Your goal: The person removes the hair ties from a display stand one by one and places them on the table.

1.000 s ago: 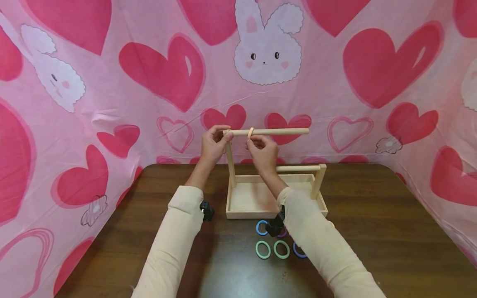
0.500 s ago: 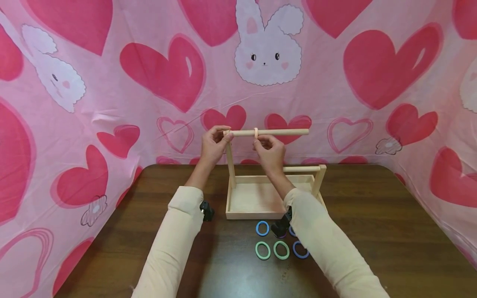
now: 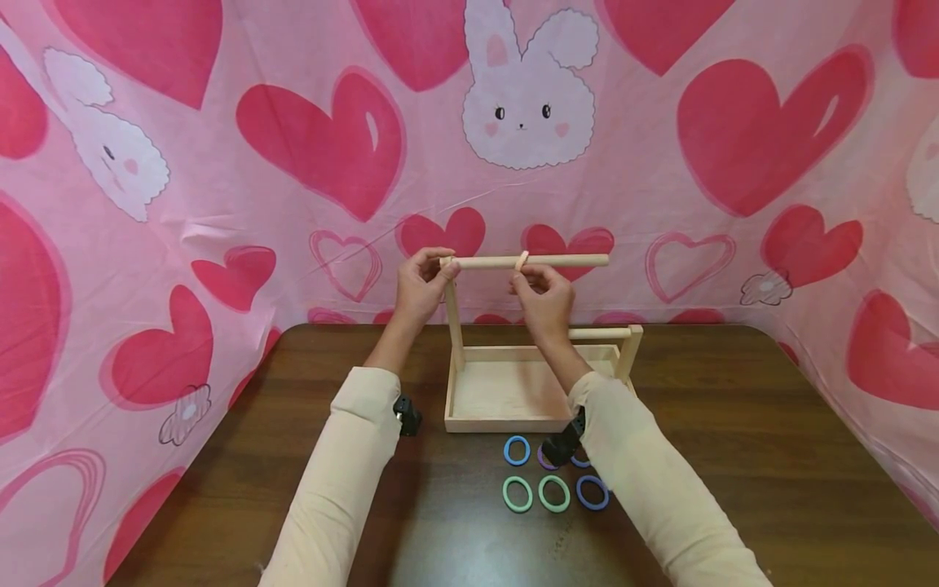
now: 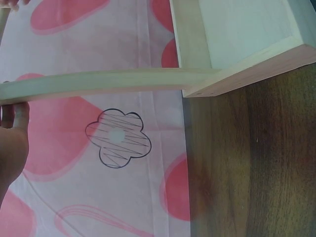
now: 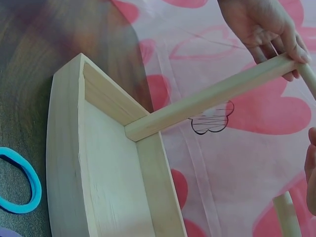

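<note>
My left hand [image 3: 421, 287] grips the top of a tall wooden post [image 3: 454, 326], where a round wooden rod [image 3: 568, 261] runs out to the right. The same hand [image 5: 264, 29] shows in the right wrist view, thumb and fingers around that corner. Around the middle of the rod is a peach-coloured ring [image 3: 522, 261], its lower edge pinched by my right hand [image 3: 546, 306]. Only the edge of the right hand [image 5: 311, 173] appears in the right wrist view. The post rises from the left end of a shallow wooden tray [image 3: 506, 425].
A lower rod [image 3: 601, 333] on a short post [image 3: 627, 352] stands at the tray's right end. In front lie several coloured rings, including a blue ring [image 3: 507, 450], a green ring [image 3: 506, 494] and a dark blue ring [image 3: 580, 492]. Pink heart-print cloth [image 3: 433, 179] hangs behind the table [image 3: 704, 391].
The right hand has slid the peach ring to the right along the upper rod, away from the left hand. My left hand stays in place at the post's top.
</note>
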`<action>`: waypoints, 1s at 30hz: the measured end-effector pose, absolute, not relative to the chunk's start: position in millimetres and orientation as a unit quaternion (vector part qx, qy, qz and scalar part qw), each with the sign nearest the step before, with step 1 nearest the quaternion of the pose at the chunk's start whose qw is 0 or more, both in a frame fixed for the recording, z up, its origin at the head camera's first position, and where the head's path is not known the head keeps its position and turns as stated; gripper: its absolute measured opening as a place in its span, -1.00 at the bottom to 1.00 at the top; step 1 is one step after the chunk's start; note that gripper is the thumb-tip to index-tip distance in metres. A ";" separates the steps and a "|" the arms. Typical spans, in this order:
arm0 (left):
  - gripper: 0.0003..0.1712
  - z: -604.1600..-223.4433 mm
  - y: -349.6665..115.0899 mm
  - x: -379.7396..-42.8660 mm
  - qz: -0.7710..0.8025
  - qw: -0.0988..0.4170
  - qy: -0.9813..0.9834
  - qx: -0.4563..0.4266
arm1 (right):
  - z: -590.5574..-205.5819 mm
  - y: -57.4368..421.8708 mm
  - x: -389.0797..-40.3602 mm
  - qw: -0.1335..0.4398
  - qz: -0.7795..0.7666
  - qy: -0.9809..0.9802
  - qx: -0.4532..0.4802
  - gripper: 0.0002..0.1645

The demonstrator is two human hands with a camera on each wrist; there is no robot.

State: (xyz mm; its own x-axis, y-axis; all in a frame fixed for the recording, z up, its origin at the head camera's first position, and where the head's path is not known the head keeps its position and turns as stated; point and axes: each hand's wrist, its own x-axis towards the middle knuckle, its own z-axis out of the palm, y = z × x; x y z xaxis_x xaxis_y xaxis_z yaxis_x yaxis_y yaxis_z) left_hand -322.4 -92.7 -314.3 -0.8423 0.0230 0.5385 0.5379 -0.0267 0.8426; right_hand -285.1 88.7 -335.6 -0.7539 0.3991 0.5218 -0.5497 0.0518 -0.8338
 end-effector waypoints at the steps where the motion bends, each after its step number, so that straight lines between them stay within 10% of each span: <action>1: -0.69 -314.3 -92.5 -322.2 -0.686 0.188 -0.672 -0.208 | -335.8 90.0 -285.2 0.347 0.687 -0.636 0.059 -0.85; 30: -0.69 -314.3 -92.5 -322.0 -0.686 0.188 -0.672 -0.207 | -337.6 126.1 -283.7 0.378 0.688 -0.619 0.045 -0.79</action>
State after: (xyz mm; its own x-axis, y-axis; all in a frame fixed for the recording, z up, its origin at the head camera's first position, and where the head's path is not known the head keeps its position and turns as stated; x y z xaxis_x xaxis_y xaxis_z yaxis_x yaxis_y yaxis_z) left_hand -322.0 -92.5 -314.3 -0.8441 0.0204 0.5358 0.5353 -0.0259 0.8443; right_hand -283.7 126.1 -337.6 -0.7106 0.4638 0.5291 -0.5750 0.0505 -0.8166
